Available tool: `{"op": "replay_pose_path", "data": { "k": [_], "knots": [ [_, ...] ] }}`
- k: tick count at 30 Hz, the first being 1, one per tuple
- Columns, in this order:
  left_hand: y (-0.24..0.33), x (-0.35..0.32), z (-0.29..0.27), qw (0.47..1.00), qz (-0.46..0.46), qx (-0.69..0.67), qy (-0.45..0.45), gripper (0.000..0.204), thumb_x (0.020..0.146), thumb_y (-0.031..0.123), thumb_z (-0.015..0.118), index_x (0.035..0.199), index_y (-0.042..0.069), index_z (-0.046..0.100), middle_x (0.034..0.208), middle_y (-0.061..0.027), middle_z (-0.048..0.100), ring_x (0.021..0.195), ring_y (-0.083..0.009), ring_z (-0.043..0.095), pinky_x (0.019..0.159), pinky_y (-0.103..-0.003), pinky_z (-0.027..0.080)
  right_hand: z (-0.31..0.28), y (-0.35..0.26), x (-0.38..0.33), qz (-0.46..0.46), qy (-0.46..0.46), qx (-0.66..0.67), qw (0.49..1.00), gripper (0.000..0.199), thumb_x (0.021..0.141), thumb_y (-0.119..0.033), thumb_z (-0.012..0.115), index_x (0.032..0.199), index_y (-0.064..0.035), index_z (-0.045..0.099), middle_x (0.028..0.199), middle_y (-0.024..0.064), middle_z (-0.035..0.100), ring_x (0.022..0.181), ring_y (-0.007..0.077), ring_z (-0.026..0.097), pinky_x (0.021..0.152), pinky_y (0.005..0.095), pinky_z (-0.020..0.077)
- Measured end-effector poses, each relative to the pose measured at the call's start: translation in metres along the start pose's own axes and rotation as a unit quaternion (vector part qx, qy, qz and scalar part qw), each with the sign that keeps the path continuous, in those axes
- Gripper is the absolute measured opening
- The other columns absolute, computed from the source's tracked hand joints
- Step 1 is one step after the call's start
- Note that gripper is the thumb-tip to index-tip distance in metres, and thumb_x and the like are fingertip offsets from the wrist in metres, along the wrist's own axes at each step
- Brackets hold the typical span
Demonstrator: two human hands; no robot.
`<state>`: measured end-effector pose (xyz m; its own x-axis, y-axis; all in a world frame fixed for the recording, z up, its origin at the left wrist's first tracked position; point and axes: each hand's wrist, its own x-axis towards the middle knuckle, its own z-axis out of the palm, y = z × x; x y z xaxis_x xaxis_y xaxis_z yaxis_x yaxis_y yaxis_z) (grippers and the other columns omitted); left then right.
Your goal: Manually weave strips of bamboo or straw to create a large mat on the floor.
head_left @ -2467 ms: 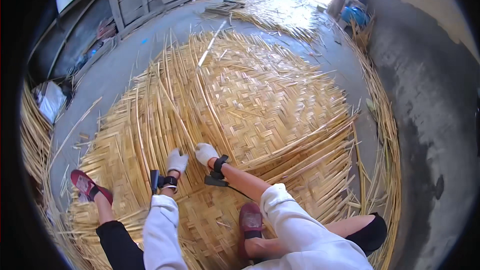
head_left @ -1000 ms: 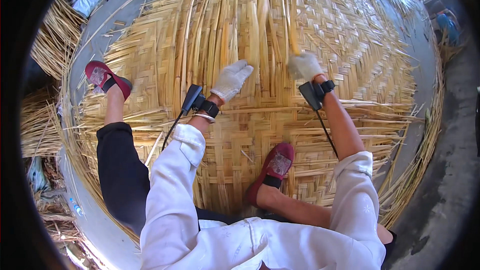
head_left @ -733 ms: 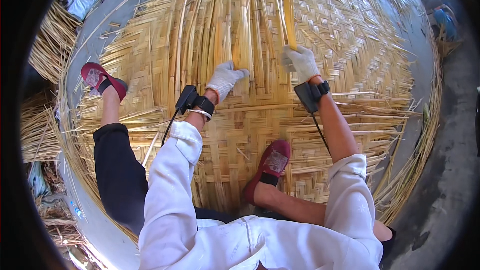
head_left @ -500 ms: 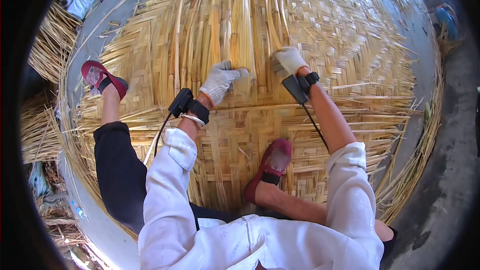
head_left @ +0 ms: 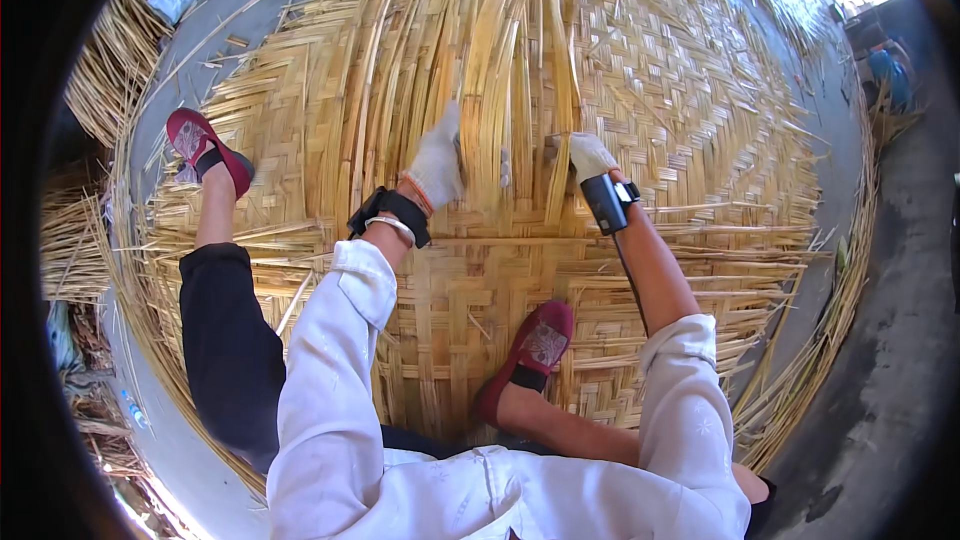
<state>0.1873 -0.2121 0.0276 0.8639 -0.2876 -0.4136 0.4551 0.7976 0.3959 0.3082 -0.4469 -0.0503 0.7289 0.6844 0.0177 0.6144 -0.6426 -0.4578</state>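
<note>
A large mat [head_left: 680, 110] woven from flattened yellow reed strips lies under my hands and feet. My left hand [head_left: 437, 162], in a white knitted glove, grips a bundle of loose reed strips [head_left: 487, 140] and holds it raised off the mat. The bundle covers most of those fingers; some fingertips show at its right side. Just to the right, my gloved right hand [head_left: 588, 154] closes on a narrower strip [head_left: 562, 180], its fingers partly hidden. Long unwoven strips [head_left: 375, 70] run away from me, left of the bundle.
My red shoes rest on the mat, one at the left [head_left: 210, 152] and one near the middle [head_left: 535, 355]. Reed bundles [head_left: 110, 60] are piled at the far left. Loose strip ends [head_left: 790, 360] fringe the right side, beside a grey floor [head_left: 890, 340].
My left hand has closed round the bundle and lifted it, bending the strips upward. My right hand has shifted slightly toward me, drawing its strip down with it.
</note>
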Motion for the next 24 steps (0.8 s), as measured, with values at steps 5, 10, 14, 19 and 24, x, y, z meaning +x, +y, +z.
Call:
{"op": "replay_pose_path", "data": {
  "k": [5, 10, 14, 19, 24],
  "knots": [
    [0.01, 0.011, -0.032, 0.995, -0.039, 0.027, -0.085, 0.047, 0.091, 0.04, 0.041, 0.115, 0.001, 0.049, 0.099, -0.017, 0.059, 0.089, -0.0279, 0.059, 0.08, -0.046, 0.049, -0.035, -0.065, -0.009, 0.241, -0.094, 0.516, 0.816, 0.022, 0.07, -0.012, 0.059, 0.09, -0.004, 0.062, 0.081, 0.0153, 0.063, 0.067, 0.029, 0.06, 0.06, 0.0313, 0.0498],
    [0.014, 0.016, -0.008, 0.986, 0.091, 0.001, -0.138, 0.035, 0.092, 0.024, 0.047, 0.117, 0.001, 0.049, 0.106, -0.0125, 0.058, 0.098, -0.0226, 0.057, 0.083, -0.044, 0.049, -0.049, -0.046, 0.012, -0.057, -0.233, 0.041, 0.97, 0.019, 0.069, -0.013, 0.055, 0.062, 0.0034, 0.061, 0.066, 0.0242, 0.056, 0.059, 0.0317, 0.058, 0.053, 0.0357, 0.0471],
    [0.015, -0.015, -0.042, 0.974, 0.196, -0.106, -0.044, 0.014, 0.084, 0.012, 0.058, 0.094, 0.002, 0.058, 0.091, -0.0113, 0.062, 0.091, -0.0236, 0.059, 0.087, -0.038, 0.047, -0.059, -0.044, -0.007, -0.002, -0.127, -0.068, 0.99, 0.024, 0.07, -0.019, 0.054, 0.077, 0.0022, 0.062, 0.076, 0.0223, 0.06, 0.07, 0.0383, 0.059, 0.061, 0.0406, 0.0491],
    [-0.022, -0.071, -0.087, 0.931, 0.331, -0.006, 0.154, 0.015, 0.083, 0.01, 0.059, 0.096, 0.003, 0.057, 0.092, -0.012, 0.063, 0.082, -0.0246, 0.062, 0.078, -0.042, 0.052, -0.047, -0.053, -0.047, -0.015, -0.244, -0.122, 0.962, 0.03, 0.075, -0.029, 0.052, 0.085, -0.0033, 0.064, 0.082, 0.0194, 0.062, 0.074, 0.0378, 0.06, 0.065, 0.0431, 0.0487],
    [-0.019, -0.077, -0.049, 0.778, 0.474, 0.196, 0.364, 0.012, 0.082, 0.012, 0.06, 0.085, 0.001, 0.063, 0.083, -0.0039, 0.061, 0.072, -0.0159, 0.059, 0.063, -0.031, 0.052, -0.067, -0.005, -0.062, -0.007, -0.221, -0.157, 0.962, 0.031, 0.08, -0.037, 0.053, 0.094, -0.0113, 0.064, 0.092, 0.0122, 0.064, 0.082, 0.0301, 0.061, 0.071, 0.0389, 0.0497]
  ]
}}
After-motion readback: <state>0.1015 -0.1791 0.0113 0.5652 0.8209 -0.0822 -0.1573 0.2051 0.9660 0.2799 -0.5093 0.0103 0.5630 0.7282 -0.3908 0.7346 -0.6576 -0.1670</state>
